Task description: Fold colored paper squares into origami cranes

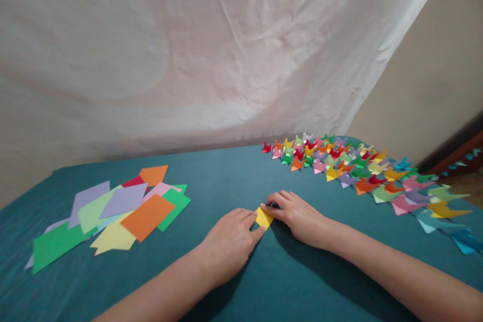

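Note:
A small folded yellow paper (263, 217) lies on the teal tablecloth (226, 176) between my two hands. My left hand (230, 244) rests palm down with its fingers curled, and the thumb and fingertips press the paper's left edge. My right hand (296, 214) lies flat on the cloth, its fingertips pinching the paper's upper right edge. Most of the paper is hidden under the fingers.
A loose pile of flat coloured paper sheets (113, 214) lies at the left. Several rows of folded paper birds (362, 171) in many colours run along the right side towards the table's edge. A pale wrinkled cloth (188, 50) hangs behind the table.

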A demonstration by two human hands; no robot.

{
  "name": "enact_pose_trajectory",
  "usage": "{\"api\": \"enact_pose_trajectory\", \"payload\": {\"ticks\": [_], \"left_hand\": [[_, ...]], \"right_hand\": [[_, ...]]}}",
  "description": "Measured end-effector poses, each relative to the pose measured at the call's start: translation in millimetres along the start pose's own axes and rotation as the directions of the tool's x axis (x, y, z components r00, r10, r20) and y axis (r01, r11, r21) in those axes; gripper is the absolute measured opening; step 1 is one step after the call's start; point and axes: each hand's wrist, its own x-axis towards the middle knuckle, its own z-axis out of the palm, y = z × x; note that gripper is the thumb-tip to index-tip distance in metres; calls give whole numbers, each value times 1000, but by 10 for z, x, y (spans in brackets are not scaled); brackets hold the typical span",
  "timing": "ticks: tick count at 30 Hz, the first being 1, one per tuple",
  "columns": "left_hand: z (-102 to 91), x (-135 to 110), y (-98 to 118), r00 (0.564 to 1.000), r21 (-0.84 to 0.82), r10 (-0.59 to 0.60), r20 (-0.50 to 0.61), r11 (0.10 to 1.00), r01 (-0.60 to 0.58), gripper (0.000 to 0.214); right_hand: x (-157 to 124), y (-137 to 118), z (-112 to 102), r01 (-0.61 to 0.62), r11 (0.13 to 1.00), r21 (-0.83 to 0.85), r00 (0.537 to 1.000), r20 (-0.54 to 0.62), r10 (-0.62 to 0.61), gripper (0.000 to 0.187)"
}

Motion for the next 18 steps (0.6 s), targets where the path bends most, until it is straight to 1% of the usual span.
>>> {"api": "enact_pose_trajectory", "payload": {"ticks": [2, 6, 12, 15, 18], "left_hand": [[7, -1, 18, 1000, 22, -13, 3, 1000, 13, 27], [44, 20, 37, 1000, 63, -22, -4, 998, 22, 26], [130, 55, 35, 999, 105, 0, -54, 994, 6, 22], [155, 62, 40, 998, 129, 3, -60, 992, 5, 23], [155, 64, 45, 999, 138, -2, -45, 990, 8, 24]], "right_hand": [[-10, 22, -5, -6, 999, 45, 1000, 4, 6, 44], [-43, 66, 6, -2, 995, 96, 1000, -25, 4, 43], [-82, 26, 47, 56, 998, 6, 993, -104, -55, 34], [-98, -5, 10, 67, 997, -28, 994, -85, -69, 33], [-116, 19, -54, 87, 996, -17, 995, -36, -88, 37]]}}
